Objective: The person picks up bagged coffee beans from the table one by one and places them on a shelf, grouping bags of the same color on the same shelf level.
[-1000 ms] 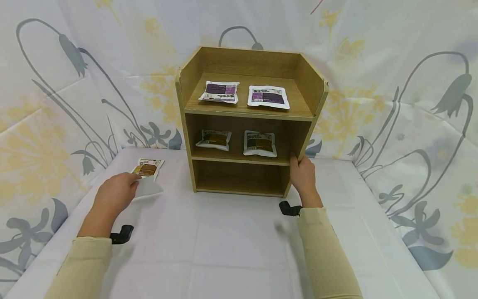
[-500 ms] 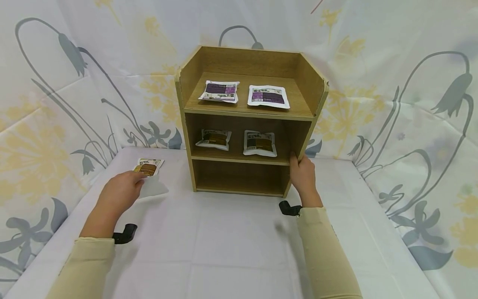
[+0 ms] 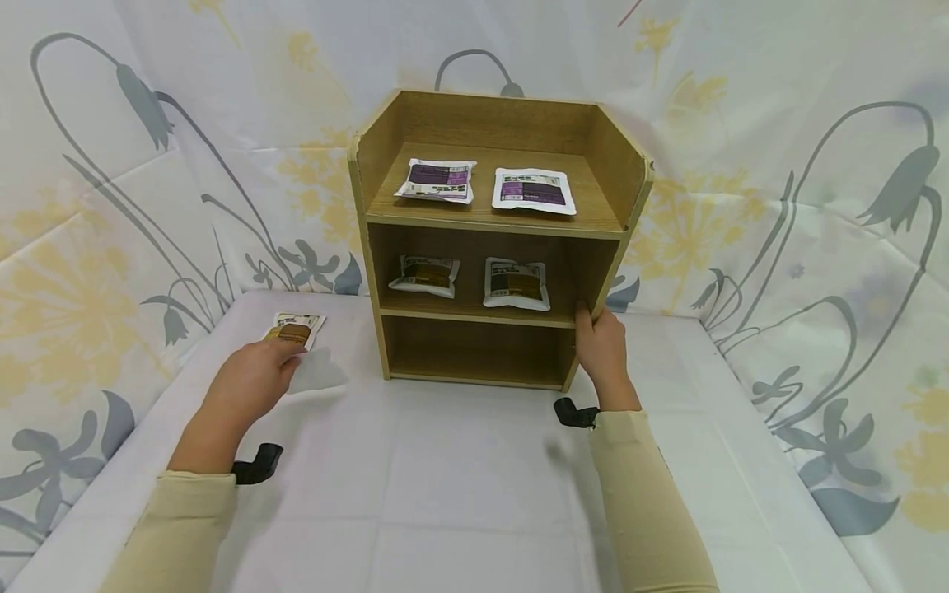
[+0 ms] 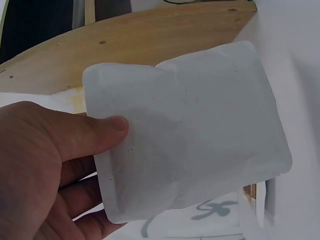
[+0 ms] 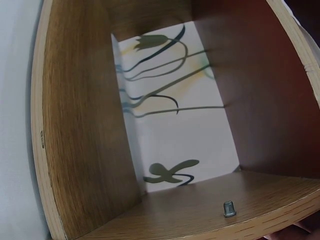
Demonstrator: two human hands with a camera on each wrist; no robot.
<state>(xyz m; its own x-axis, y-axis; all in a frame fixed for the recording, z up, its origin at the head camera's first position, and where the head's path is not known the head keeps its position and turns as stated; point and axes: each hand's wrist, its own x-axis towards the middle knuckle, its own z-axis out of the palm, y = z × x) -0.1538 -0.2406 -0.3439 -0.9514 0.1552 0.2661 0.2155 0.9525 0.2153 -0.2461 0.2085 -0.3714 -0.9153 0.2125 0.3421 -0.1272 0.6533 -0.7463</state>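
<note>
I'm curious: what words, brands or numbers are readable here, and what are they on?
None can be read.
Left purple packet, right purple packet: print too small.
Left brown packet, right brown packet: too small, blurred.
Tabletop packet: too small, partly hidden.
White pouch in left hand: no legible words on its visible side.

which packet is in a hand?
The white-backed packet pinched by the left hand, plain side facing that wrist's camera. The others are unheld: four packets on the wooden shelf unit, one lone packet on the table.
</note>
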